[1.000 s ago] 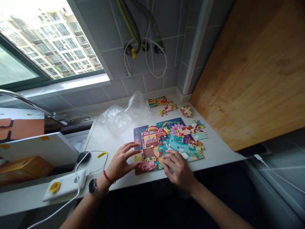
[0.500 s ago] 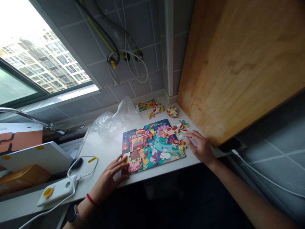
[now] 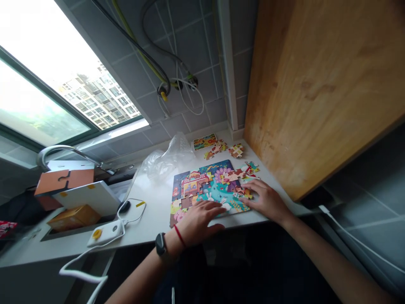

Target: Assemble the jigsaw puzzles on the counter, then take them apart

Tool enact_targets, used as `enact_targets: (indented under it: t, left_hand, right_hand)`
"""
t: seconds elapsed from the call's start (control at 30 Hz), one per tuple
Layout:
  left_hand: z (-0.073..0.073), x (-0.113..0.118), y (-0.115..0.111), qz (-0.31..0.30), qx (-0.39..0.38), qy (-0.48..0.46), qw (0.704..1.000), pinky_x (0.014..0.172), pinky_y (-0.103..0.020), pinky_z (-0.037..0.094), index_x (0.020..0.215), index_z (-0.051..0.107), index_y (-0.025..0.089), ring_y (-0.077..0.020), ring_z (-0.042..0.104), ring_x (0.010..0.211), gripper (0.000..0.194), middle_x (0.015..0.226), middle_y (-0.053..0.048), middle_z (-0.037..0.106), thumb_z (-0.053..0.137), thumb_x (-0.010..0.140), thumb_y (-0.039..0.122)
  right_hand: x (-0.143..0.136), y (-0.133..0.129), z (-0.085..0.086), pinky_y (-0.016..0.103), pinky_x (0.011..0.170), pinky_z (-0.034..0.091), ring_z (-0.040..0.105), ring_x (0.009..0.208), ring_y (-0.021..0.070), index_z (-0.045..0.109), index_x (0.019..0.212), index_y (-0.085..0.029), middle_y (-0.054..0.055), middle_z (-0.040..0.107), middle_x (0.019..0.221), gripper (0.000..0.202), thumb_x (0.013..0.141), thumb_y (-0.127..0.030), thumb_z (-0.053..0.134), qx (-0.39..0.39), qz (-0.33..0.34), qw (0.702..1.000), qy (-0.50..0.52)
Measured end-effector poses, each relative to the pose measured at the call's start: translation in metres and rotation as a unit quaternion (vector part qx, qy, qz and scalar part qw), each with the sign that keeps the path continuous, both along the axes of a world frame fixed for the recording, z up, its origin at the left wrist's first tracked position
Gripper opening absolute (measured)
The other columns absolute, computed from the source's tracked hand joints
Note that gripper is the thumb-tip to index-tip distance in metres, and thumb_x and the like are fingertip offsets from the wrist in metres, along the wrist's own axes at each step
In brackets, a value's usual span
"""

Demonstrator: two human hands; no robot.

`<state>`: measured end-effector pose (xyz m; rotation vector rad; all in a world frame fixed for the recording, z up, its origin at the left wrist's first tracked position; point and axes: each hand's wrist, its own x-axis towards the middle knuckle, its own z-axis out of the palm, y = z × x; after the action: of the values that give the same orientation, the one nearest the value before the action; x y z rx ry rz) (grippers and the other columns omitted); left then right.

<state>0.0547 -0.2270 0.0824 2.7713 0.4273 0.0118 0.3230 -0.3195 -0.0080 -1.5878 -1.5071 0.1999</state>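
Observation:
A colourful animal jigsaw puzzle (image 3: 218, 185) lies on the white counter, with a red barn, rabbits and a pink pig in its picture. Across its lower edge reaches my left hand (image 3: 202, 217), fingers stretched out flat and covering part of the rabbits. Nothing shows in that hand. At the puzzle's right side, my right hand (image 3: 265, 199) has thumb and fingertips on either side of a yellowish puzzle piece (image 3: 247, 194) that sits at the edge. Loose teal and red pieces (image 3: 251, 168) lie just beyond those fingers.
More loose pieces (image 3: 217, 148) and a stacked clump (image 3: 236, 150) lie behind the puzzle, beside a picture card (image 3: 204, 142). A clear plastic bag (image 3: 171, 156) is at the back left. Left stand a power strip (image 3: 106, 233) and boxes (image 3: 76, 217). A wooden panel (image 3: 316, 84) rises at right.
My left hand has moved right from the puzzle's left corner onto its lower edge. My right hand's thumb and fingers have come round the piece at the right edge. The view has shifted.

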Motion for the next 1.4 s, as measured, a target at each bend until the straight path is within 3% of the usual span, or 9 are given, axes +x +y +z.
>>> enact_targets:
  t: [0.17, 0.33, 0.47, 0.63, 0.73, 0.83, 1.03, 1.2, 1.4]
  left_hand:
    - [-0.008, 0.042, -0.02, -0.03, -0.028, -0.009, 0.999, 0.105, -0.041, 0.054, 0.137, 0.063, 0.029, -0.0258, 0.068, 0.119, 0.042, 0.132, -0.006, 0.071, 0.067, 0.098, 0.042]
    - [-0.015, 0.056, -0.016, -0.009, -0.021, -0.026, 0.999, 0.102, -0.041, 0.055, 0.128, 0.068, 0.026, -0.0255, 0.068, 0.115, 0.032, 0.125, -0.007, 0.073, 0.066, 0.099, 0.039]
    - [-0.017, 0.042, -0.005, 0.008, -0.038, -0.061, 0.997, 0.1, -0.039, 0.057, 0.124, 0.07, 0.026, -0.0232, 0.069, 0.114, 0.027, 0.124, -0.006, 0.074, 0.064, 0.1, 0.037]
    - [-0.032, -0.007, 0.019, 0.078, 0.009, -0.1, 0.992, 0.106, -0.046, 0.058, 0.122, 0.071, 0.027, -0.0255, 0.069, 0.122, 0.023, 0.126, -0.007, 0.075, 0.061, 0.101, 0.031]
    - [-0.047, -0.035, 0.033, 0.116, 0.07, -0.113, 0.984, 0.109, -0.056, 0.055, 0.121, 0.072, 0.025, -0.032, 0.06, 0.135, 0.024, 0.136, -0.009, 0.071, 0.06, 0.101, 0.029]
    - [-0.058, -0.05, 0.042, 0.144, 0.089, -0.111, 0.979, 0.111, -0.058, 0.054, 0.127, 0.069, 0.025, -0.0334, 0.054, 0.142, 0.029, 0.143, -0.009, 0.066, 0.057, 0.101, 0.028]
    - [-0.065, -0.048, 0.056, 0.157, 0.078, -0.102, 0.979, 0.113, -0.058, 0.052, 0.141, 0.062, 0.025, -0.034, 0.05, 0.145, 0.041, 0.146, -0.009, 0.064, 0.058, 0.101, 0.032]
    - [-0.066, -0.044, 0.065, 0.149, 0.061, -0.103, 0.982, 0.112, -0.055, 0.052, 0.14, 0.063, 0.027, -0.0323, 0.056, 0.138, 0.038, 0.143, -0.009, 0.066, 0.056, 0.103, 0.033]
    - [-0.06, -0.036, 0.063, 0.17, 0.086, -0.065, 0.98, 0.097, -0.053, 0.058, 0.14, 0.06, 0.027, -0.032, 0.062, 0.117, 0.041, 0.135, -0.012, 0.063, 0.062, 0.099, 0.033]
  right_hand:
    - [-0.002, 0.002, -0.006, 0.042, 0.086, 0.061, 0.07, 0.098, 0.0274, 0.077, 0.105, -0.027, 0.006, 0.073, 0.102, 0.025, 0.082, -0.034, 0.082, -0.002, 0.023, 0.998, -0.056]
    - [0.0, 0.003, -0.006, 0.041, 0.087, 0.062, 0.07, 0.099, 0.0266, 0.076, 0.099, -0.026, 0.006, 0.072, 0.103, 0.018, 0.082, -0.029, 0.081, 0.002, 0.04, 0.999, -0.033]
    - [0.002, 0.001, -0.005, 0.039, 0.09, 0.063, 0.072, 0.101, 0.0252, 0.077, 0.104, -0.027, 0.006, 0.071, 0.108, 0.02, 0.084, -0.029, 0.079, 0.005, 0.06, 0.998, 0.001]
    - [-0.01, 0.003, 0.0, 0.036, 0.095, 0.062, 0.072, 0.106, 0.0234, 0.078, 0.112, -0.028, 0.007, 0.071, 0.116, 0.021, 0.092, -0.03, 0.073, 0.02, 0.106, 0.994, -0.001]
    - [-0.031, 0.022, 0.005, 0.036, 0.096, 0.061, 0.071, 0.108, 0.0233, 0.077, 0.115, -0.029, 0.008, 0.07, 0.117, 0.023, 0.094, -0.027, 0.07, 0.025, 0.146, 0.989, -0.032]
    - [-0.053, 0.053, 0.008, 0.041, 0.098, 0.06, 0.068, 0.11, 0.0255, 0.077, 0.116, -0.028, 0.008, 0.069, 0.116, 0.023, 0.095, -0.023, 0.069, 0.016, 0.176, 0.98, -0.095]
    - [-0.073, 0.096, 0.001, 0.043, 0.098, 0.059, 0.066, 0.113, 0.0262, 0.077, 0.113, -0.024, 0.01, 0.069, 0.12, 0.02, 0.096, -0.02, 0.068, 0.007, 0.155, 0.977, -0.145]
    - [-0.074, 0.097, -0.001, 0.046, 0.099, 0.058, 0.064, 0.114, 0.0272, 0.076, 0.12, -0.026, 0.009, 0.071, 0.121, 0.025, 0.098, -0.021, 0.065, 0.007, 0.16, 0.97, -0.185]
    - [-0.077, 0.096, 0.002, 0.048, 0.101, 0.056, 0.062, 0.116, 0.0286, 0.076, 0.119, -0.021, 0.01, 0.074, 0.114, 0.025, 0.096, -0.018, 0.067, 0.003, 0.151, 0.967, -0.207]
